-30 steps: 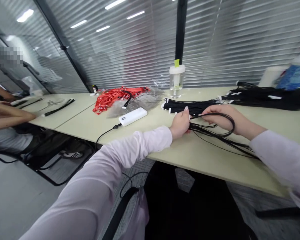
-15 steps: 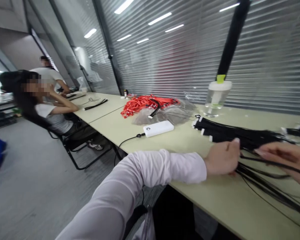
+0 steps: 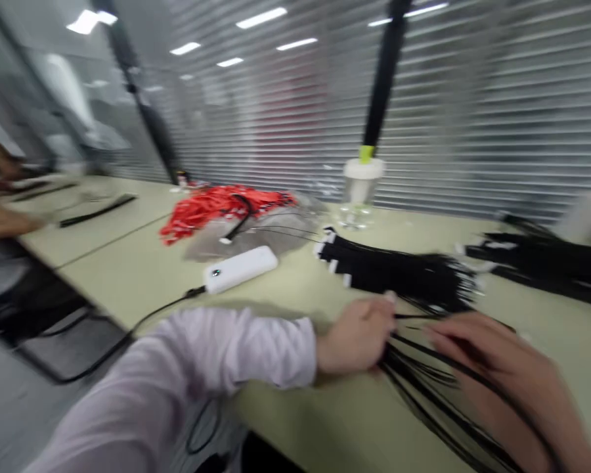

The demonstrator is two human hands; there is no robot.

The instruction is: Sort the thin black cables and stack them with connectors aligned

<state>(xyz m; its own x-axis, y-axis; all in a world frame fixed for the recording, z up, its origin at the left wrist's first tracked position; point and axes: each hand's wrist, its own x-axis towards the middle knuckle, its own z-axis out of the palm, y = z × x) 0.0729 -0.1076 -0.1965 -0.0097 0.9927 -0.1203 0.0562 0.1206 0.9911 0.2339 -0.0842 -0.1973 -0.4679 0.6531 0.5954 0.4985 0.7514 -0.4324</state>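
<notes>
My left hand (image 3: 359,334) is closed around a bundle of thin black cables (image 3: 423,387), which fans out toward the lower right. A long sleeve covers that arm. My right hand (image 3: 502,368) is just to the right, blurred, its fingers bent together at a black cable running from the left fist; the exact grip is partly hidden. One loose cable loops in front of this hand. Right behind my hands lies a flat stack of black cables (image 3: 398,268) with white connector ends.
Another pile of black cables (image 3: 546,259) lies at the right. A white power bank (image 3: 240,268) with a cord, red straps (image 3: 221,207) on a clear plastic bag (image 3: 204,242), and a lidded clear bottle (image 3: 362,190) stand on the table (image 3: 113,279). Another person's arm (image 3: 4,220) rests at left.
My view has turned right, so the table things appear further left. The right hand shows more fully and is nearer the left fist. My left hand still grips the cable bundle.
</notes>
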